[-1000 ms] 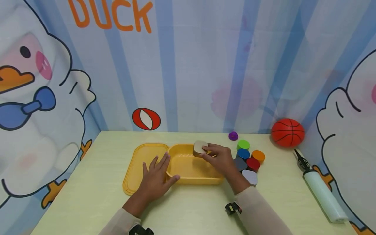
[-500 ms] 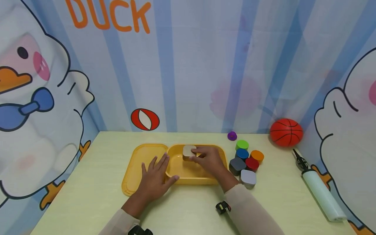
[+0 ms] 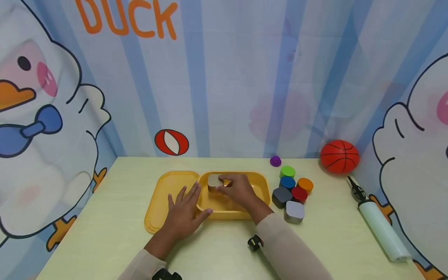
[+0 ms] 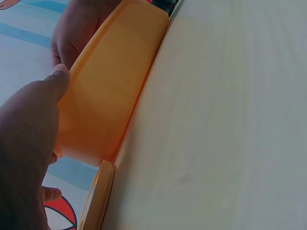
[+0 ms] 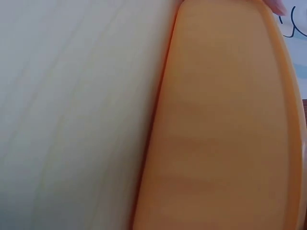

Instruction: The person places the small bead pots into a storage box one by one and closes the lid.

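Note:
My right hand (image 3: 238,189) pinches a small beige-topped tub (image 3: 213,182) with rounded corners, low inside the left end of a yellow plastic box (image 3: 231,215). With fingers spread, my left hand (image 3: 183,215) rests at the box's left rim, over the edge of a flat yellow lid (image 3: 157,206) lying beside it. In the left wrist view the left thumb (image 4: 60,79) touches the rim of the box (image 4: 112,86). The box wall (image 5: 225,120) fills much of the right wrist view, where the right hand's grip is hidden.
Right of the box stand several small tubs: grey (image 3: 281,196), lilac (image 3: 294,211), red (image 3: 299,193), orange (image 3: 305,184), blue (image 3: 287,182) and green (image 3: 287,171). A purple knob-like piece (image 3: 275,161), a red ball (image 3: 339,156) and a pale green pump-like tube (image 3: 383,231) lie farther off.
My right hand has carried the beige-topped tub leftward and down into the left end of the box. The left hand has stayed at the rim.

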Action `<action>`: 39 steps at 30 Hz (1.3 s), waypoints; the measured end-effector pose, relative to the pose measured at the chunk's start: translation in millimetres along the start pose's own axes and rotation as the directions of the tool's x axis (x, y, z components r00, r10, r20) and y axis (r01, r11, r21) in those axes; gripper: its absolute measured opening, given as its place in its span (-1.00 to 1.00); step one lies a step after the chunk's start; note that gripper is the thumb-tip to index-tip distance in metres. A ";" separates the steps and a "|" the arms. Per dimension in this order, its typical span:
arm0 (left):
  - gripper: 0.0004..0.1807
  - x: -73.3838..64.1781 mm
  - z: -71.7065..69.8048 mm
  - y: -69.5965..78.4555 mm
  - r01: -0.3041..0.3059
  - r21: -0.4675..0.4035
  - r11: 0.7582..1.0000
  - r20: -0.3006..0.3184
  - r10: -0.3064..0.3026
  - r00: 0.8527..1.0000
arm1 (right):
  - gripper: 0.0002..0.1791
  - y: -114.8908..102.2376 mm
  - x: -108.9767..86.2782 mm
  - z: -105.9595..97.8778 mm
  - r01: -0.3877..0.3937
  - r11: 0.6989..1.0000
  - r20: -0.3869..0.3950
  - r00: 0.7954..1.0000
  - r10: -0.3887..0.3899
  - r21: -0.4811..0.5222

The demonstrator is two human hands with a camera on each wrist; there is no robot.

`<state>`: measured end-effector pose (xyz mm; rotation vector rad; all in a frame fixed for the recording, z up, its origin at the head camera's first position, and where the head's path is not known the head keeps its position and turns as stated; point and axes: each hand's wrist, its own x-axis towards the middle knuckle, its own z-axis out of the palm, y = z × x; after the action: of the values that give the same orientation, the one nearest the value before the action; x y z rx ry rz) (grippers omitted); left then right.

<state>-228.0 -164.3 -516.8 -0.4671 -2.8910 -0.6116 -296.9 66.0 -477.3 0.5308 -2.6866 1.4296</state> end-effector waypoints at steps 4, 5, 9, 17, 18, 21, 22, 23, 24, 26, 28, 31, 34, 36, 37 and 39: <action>-0.01 -0.5 -0.9 0.8 -0.007 -0.005 1.000 -0.010 0.007 1.000 | -0.54 -3.3 4.7 5.0 -0.030 0.999 0.020 0.999 0.031 -0.040; -0.01 -0.7 -1.4 1.2 -0.007 -0.005 1.000 -0.010 0.007 1.000 | -0.54 -3.7 5.4 6.2 -0.038 0.998 0.026 0.999 0.039 -0.045; -0.03 -0.8 -2.9 2.8 -0.008 -0.006 1.000 -0.005 0.007 1.000 | -0.56 -4.3 7.8 10.5 -0.049 0.997 0.041 0.998 0.051 -0.054; -0.02 -0.1 -2.3 1.4 -0.012 -0.016 1.000 -0.004 0.012 1.000 | -0.58 -1.1 9.7 18.5 -0.036 0.996 0.063 0.997 0.041 -0.079; -0.01 -0.4 -2.2 1.3 -0.013 -0.019 1.000 -0.004 0.013 1.000 | -0.57 -0.3 9.6 19.5 -0.042 0.995 0.070 0.996 0.048 -0.087; -0.01 -0.9 -2.5 1.6 -0.015 -0.022 1.000 -0.004 0.015 1.000 | -0.57 -0.4 9.3 21.0 -0.046 0.994 0.083 0.995 0.054 -0.096; -0.01 -1.0 -2.6 1.6 -0.016 -0.025 1.000 -0.004 0.016 1.000 | -0.57 -0.6 9.4 21.6 -0.054 0.994 0.085 0.994 0.062 -0.092; -0.01 -1.0 -2.8 1.6 -0.016 -0.027 1.000 -0.005 0.016 1.000 | -0.58 -1.0 9.6 22.2 -0.059 0.994 0.084 0.994 0.067 -0.096; -0.01 -1.1 -2.9 1.4 -0.015 -0.027 1.000 -0.004 0.015 1.000 | -0.58 -0.8 10.0 22.9 -0.060 0.993 0.081 0.994 0.068 -0.103; -0.01 -0.8 -2.7 1.1 -0.017 -0.024 1.000 -0.008 0.017 1.000 | -0.58 -0.9 10.9 24.2 -0.054 0.990 0.076 0.995 0.064 -0.128; -0.01 -0.5 -2.3 0.8 -0.017 -0.022 1.000 -0.009 0.017 1.000 | -0.59 -1.4 11.2 25.1 -0.049 0.987 0.070 0.996 0.061 -0.156; -0.01 0.1 -1.8 0.6 -0.016 -0.021 1.000 -0.006 0.016 1.000 | -0.62 -2.3 10.6 25.1 -0.041 0.982 0.063 0.997 0.053 -0.183; -0.01 0.4 -1.5 1.1 -0.010 -0.028 1.000 0.004 0.010 1.000 | -0.64 -2.9 8.3 23.2 -0.047 0.987 0.058 0.997 0.056 -0.157; -0.02 0.5 -1.4 1.3 -0.005 -0.031 1.000 0.010 0.006 1.000 | -0.61 -2.8 6.7 21.3 -0.052 0.990 0.054 0.997 0.060 -0.133; -0.02 0.6 -1.4 1.4 -0.004 -0.032 0.999 0.012 0.005 1.000 | -0.59 -2.7 6.0 20.4 -0.054 0.991 0.052 0.997 0.060 -0.120; -0.03 0.8 -1.5 1.8 -0.004 -0.034 0.999 0.011 0.004 1.000 | -0.55 -2.1 5.2 18.6 -0.053 0.993 0.049 0.997 0.058 -0.103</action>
<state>-228.1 -163.1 -514.6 -0.4822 -2.8939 -0.6607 -299.0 48.4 -485.2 0.4959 -2.8178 1.2997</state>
